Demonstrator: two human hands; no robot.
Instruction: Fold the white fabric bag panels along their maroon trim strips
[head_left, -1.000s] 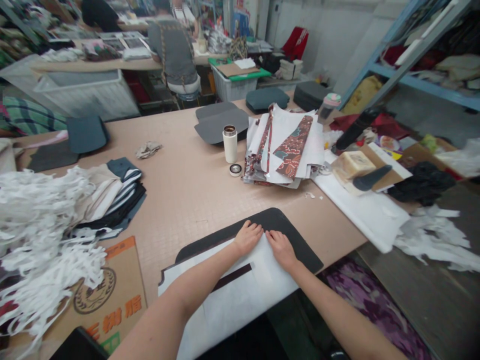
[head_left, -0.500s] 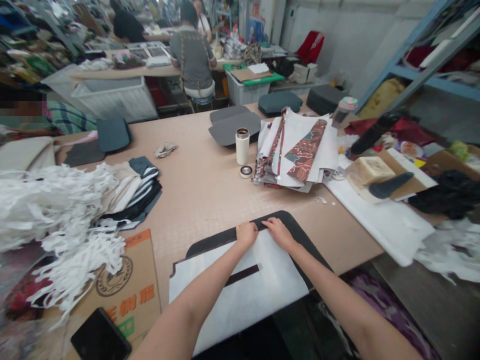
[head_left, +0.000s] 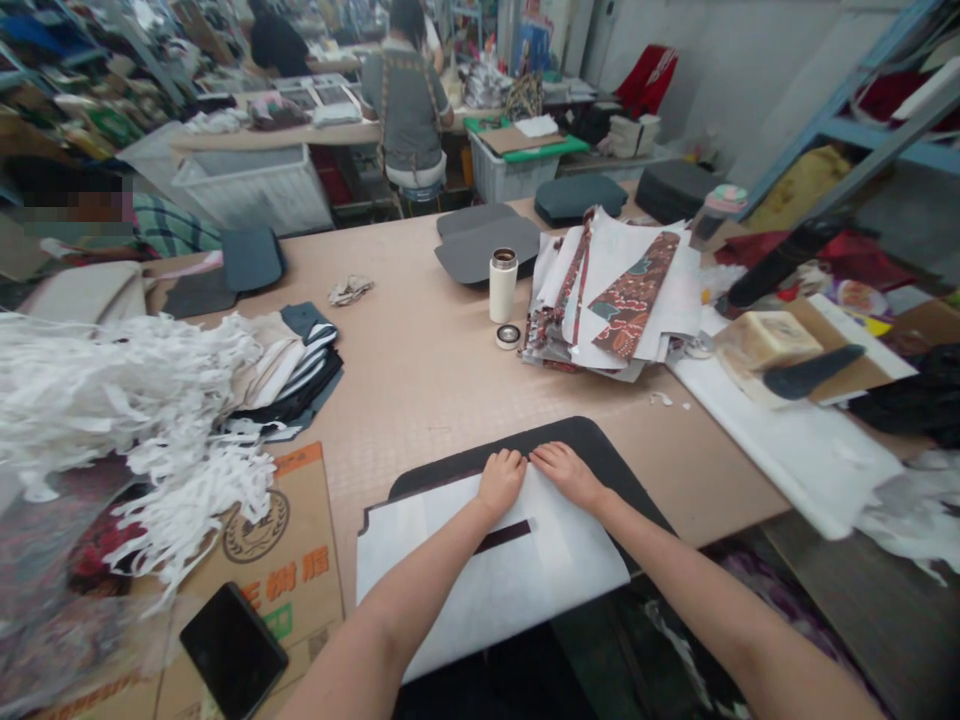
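Note:
A large white-backed sheet [head_left: 427, 590] with a dark rectangular slot and a thin dark edge lies over a black rounded panel [head_left: 600, 450] at the table's front. My left hand [head_left: 502, 482] has its fingers curled together at the sheet's upper edge, gripping it there. Close beside it, my right hand [head_left: 568, 474] bends its fingers onto the same edge, the fingertips of both hands almost meeting. The thumbs are largely hidden. The sheet's near side hangs over the table's front edge.
Left are white fabric strips [head_left: 172, 450], a flattened carton [head_left: 307, 520] and a phone [head_left: 233, 648]. Ahead stand a cream flask [head_left: 502, 287], its lid [head_left: 508, 336] and stacked patterned pieces [head_left: 637, 300]. A knife-like black tool [head_left: 814, 371] lies right. A person [head_left: 409, 100] sits beyond.
The view has shifted, so the tabletop things appear further right. My left fingers have straightened slightly and moved along the sheet's upper edge; both hands stay at that edge.

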